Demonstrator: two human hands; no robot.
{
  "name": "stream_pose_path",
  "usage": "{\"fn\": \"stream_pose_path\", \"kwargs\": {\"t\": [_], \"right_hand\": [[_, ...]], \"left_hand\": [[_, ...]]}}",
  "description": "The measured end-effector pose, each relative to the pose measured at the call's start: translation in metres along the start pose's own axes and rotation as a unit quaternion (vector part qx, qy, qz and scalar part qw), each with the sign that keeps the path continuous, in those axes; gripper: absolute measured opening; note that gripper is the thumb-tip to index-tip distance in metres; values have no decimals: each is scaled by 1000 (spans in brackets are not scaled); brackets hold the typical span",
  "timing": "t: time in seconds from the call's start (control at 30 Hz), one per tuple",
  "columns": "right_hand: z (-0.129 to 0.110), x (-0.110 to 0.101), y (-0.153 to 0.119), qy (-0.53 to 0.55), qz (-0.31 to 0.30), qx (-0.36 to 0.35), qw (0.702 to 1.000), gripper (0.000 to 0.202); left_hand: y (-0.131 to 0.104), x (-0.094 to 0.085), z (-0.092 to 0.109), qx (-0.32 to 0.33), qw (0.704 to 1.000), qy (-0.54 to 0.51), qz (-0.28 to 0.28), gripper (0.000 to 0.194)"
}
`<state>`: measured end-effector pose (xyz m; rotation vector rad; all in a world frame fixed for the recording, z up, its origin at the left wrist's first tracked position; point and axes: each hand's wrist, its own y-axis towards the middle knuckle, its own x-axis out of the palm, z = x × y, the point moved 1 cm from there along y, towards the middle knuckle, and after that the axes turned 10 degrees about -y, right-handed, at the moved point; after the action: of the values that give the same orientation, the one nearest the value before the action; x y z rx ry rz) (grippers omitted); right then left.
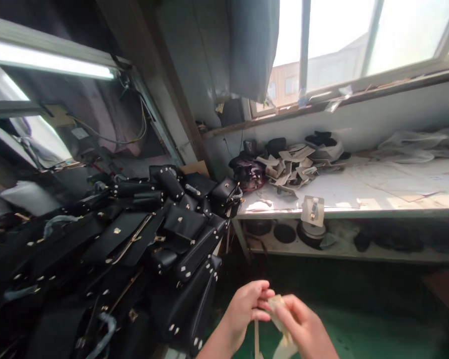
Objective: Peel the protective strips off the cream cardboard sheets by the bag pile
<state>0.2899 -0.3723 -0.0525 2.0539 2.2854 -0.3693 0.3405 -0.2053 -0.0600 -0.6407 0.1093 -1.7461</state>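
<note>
My right hand (303, 321) is closed, its thumb and fingers pinching a pale yellow strip (276, 302). The strip's lower end hangs beneath the palm, and its material is hard to tell. Close beside it is my left hand (245, 306), with fingers bent but apart and their tips near the strip's edge. Below the left thumb hangs a narrow beige band (257, 339); whether it joins the yellow strip is hidden. Many black handbags (183, 222) with metal fittings are piled to the left of my hands.
A white table (344, 192) runs along the wall, bearing beige scraps (294, 164) and dark purple material (249, 172). A beige tag (313, 210) hangs at its front edge. Round containers (312, 234) stand on the lower shelf. The floor (351, 304) is green.
</note>
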Motion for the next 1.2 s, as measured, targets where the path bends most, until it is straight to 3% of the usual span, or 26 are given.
{"fn": "stream_pose_path", "kwargs": {"t": [0.1, 0.23, 0.37, 0.5, 0.63, 0.77, 0.83, 0.93, 1.07, 1.2], "right_hand": [[-20, 14, 26, 138, -44, -41, 989, 37], [-44, 44, 41, 168, -140, -45, 975, 27], [-56, 79, 43, 197, -263, -11, 944, 27], [-64, 113, 45, 168, -356, 19, 919, 48], [-72, 138, 49, 115, -343, -4, 932, 54], [-76, 154, 50, 67, -359, -63, 929, 45], [-77, 159, 52, 58, -360, -98, 926, 37], [-79, 161, 57, 53, -380, -91, 919, 35], [-86, 159, 62, -3, -411, -109, 905, 35], [-87, 157, 64, -102, -349, -185, 913, 28]], "left_hand": [[-38, -2, 1, 55, 998, -27, -26, 52], [-67, -8, 19, 115, 993, -31, -4, 39], [-88, -29, 29, 186, 982, -7, 44, 39], [-106, -56, 28, 189, 974, -20, 124, 41], [-122, -84, 28, 217, 947, -7, 237, 43], [-138, -105, 34, 228, 918, -11, 323, 44], [-146, -112, 38, 234, 915, -10, 328, 42], [-157, -117, 43, 243, 918, 10, 313, 40], [-169, -120, 50, 226, 911, 98, 331, 39], [-186, -122, 65, 171, 890, 241, 348, 45]]}}
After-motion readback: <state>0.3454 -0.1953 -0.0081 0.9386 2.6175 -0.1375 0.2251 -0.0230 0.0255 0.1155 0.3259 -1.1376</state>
